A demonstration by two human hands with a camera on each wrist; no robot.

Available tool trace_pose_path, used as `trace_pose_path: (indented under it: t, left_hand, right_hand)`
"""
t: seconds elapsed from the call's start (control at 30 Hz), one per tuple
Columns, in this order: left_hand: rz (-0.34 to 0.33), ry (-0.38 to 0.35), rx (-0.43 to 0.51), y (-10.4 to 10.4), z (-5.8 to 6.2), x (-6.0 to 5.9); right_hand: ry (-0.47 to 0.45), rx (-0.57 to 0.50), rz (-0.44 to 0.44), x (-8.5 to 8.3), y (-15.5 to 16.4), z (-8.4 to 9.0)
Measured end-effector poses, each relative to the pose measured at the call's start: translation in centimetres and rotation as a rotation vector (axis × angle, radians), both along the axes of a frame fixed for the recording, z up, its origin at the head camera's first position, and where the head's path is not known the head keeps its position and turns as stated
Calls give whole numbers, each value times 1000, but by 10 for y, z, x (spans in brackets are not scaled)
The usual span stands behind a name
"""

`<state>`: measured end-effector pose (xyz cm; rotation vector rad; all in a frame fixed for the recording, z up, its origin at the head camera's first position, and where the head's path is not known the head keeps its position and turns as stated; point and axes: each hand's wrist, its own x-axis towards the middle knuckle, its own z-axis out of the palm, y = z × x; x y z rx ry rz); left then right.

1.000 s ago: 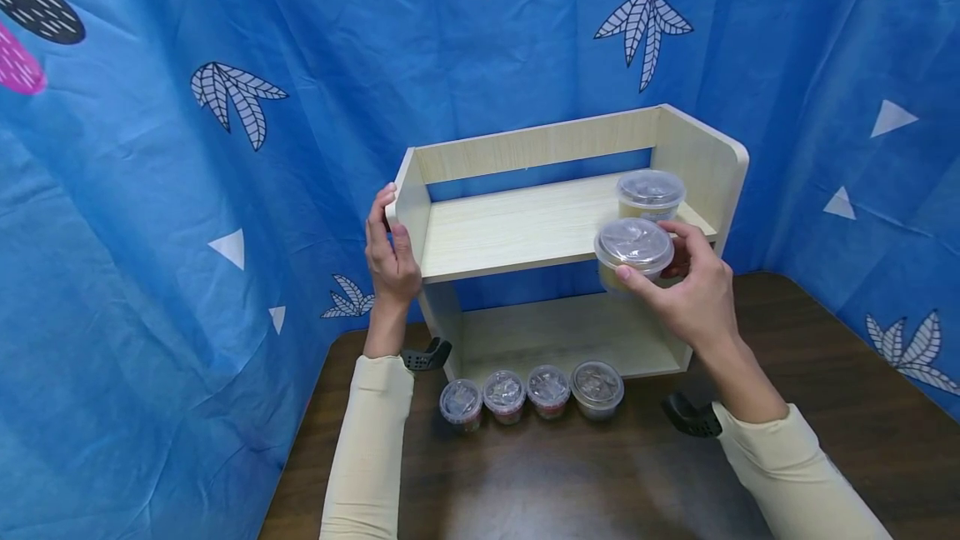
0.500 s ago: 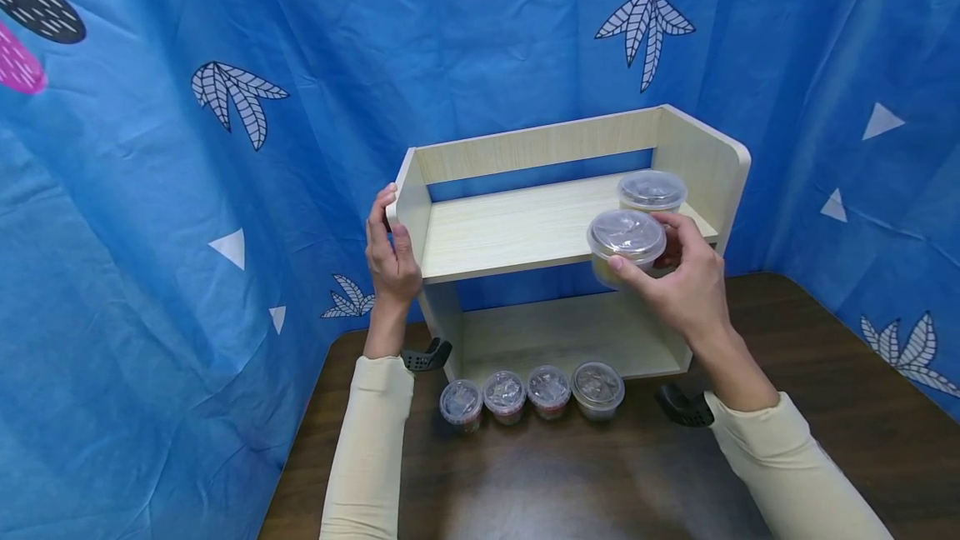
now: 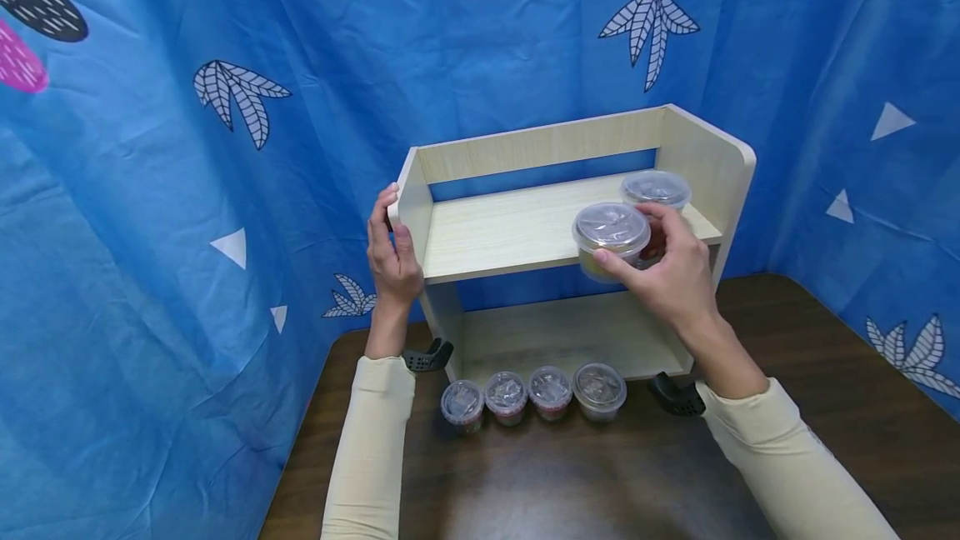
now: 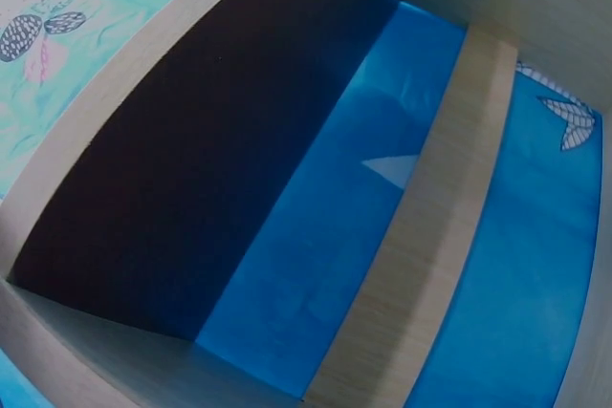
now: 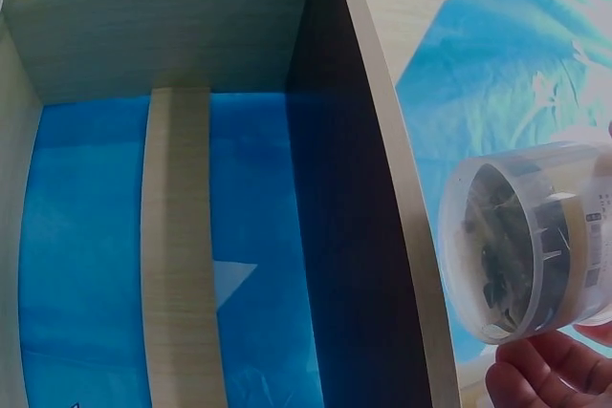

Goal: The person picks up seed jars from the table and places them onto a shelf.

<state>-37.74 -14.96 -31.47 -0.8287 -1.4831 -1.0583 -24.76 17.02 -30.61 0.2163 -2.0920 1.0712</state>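
Note:
A pale wooden two-tier shelf stands on a dark table against a blue curtain. My left hand grips its left side panel. My right hand holds a clear lidded plastic cup with dark contents at the front edge of the upper board, toward its right end. The right wrist view shows that cup from below, beside the shelf's board edge. A second lidded cup stands on the upper board, just behind the held one, near the right side panel.
Several small lidded cups sit in a row on the dark table in front of the shelf's lower tier. The blue patterned curtain closes in the back and both sides. The upper board's left and middle lie bare.
My right hand has carried the cup leftward and up, from in front of the shelf's right end to the upper board's front edge. My left hand has stayed on the side panel.

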Motion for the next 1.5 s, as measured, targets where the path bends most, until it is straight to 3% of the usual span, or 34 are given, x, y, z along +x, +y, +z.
trace_pose_path:
  t: [0.2, 0.4, 0.53, 1.5]
  left_hand:
    - [14, 5, -3, 3, 5, 6]
    - [5, 4, -14, 10, 22, 31]
    - [1, -2, -14, 12, 27, 39]
    - [0, 16, -21, 11, 23, 37]
  right_hand:
    - [-29, 15, 10, -5, -4, 2]
    - [-88, 17, 11, -8, -5, 4]
    - [-120, 21, 13, -11, -6, 6]
    - [-182, 102, 40, -27, -20, 13]
